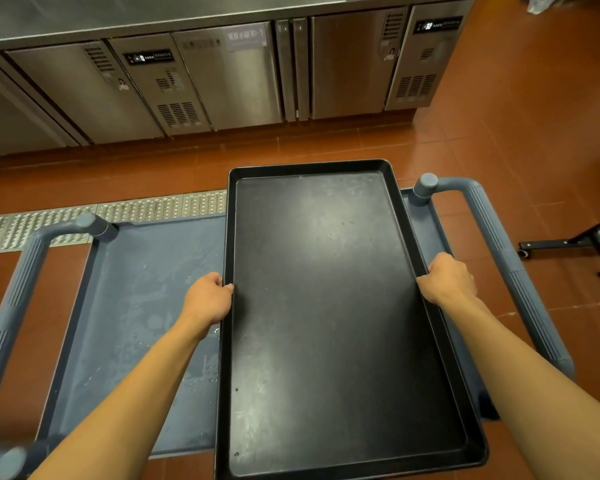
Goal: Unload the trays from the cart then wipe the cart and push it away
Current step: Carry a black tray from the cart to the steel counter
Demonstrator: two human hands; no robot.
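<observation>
Black tray, long side running away from the viewer, over the right half of the blue-grey cart; near end overhangs the cart's front edge. Whether it rests on the shelf or is lifted: cannot tell. Left hand curled over the tray's left rim, thumb on top. Right hand curled over the right rim. Cart shelf left of the tray is smeared and scuffed. 2 ribbed handles, 1 at each end. Steel fridge units beyond, across red tile floor.
</observation>
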